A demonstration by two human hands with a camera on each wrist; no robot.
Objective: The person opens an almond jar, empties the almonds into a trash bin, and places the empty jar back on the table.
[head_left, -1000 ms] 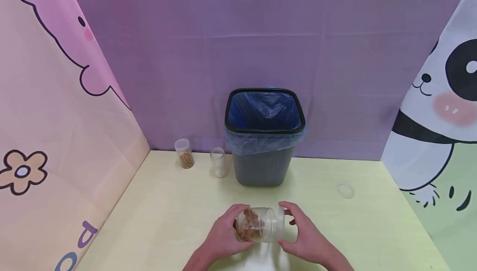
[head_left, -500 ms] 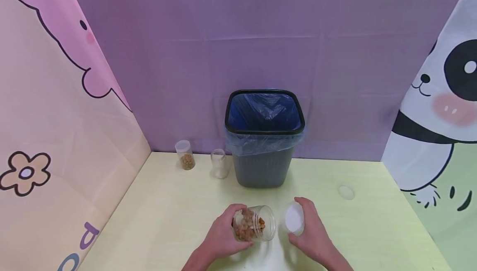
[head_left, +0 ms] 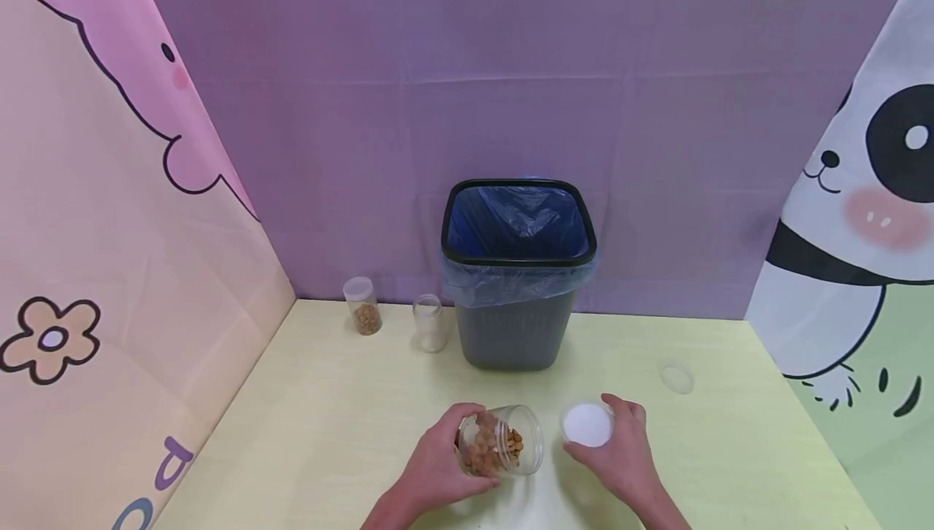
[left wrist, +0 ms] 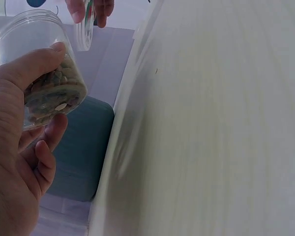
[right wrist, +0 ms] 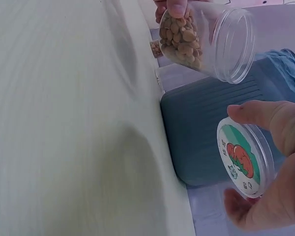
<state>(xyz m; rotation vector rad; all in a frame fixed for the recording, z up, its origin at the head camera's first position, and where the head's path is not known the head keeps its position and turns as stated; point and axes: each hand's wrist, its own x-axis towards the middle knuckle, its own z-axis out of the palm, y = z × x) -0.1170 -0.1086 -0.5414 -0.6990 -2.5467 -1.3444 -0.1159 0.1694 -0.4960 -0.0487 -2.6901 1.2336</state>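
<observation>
My left hand (head_left: 443, 459) grips a clear plastic jar (left wrist: 34, 29) around its base. The jar lies tilted on its side, its uncovered mouth facing right, with brown nuts or beans (right wrist: 182, 42) gathered toward the bottom. My right hand (head_left: 626, 447) pinches the jar's lid (right wrist: 242, 158) by its edge, a short way to the right of the mouth. White shows on the lid's inside in the head view; the right wrist view shows a label with a red and green picture on its top. Both hands are above the table.
A grey bin (head_left: 514, 335) lined with a blue bag stands behind the hands. To its left are a small empty clear jar (head_left: 430, 327) and a lidded jar (head_left: 362, 307) partly filled with brown bits. A clear ring-shaped lid (head_left: 678, 378) lies on the table (head_left: 328, 433) at right.
The lid has come off the jar and moved right in my right hand, its white inside turning upward. The jar's mouth has turned slightly toward the head camera.
</observation>
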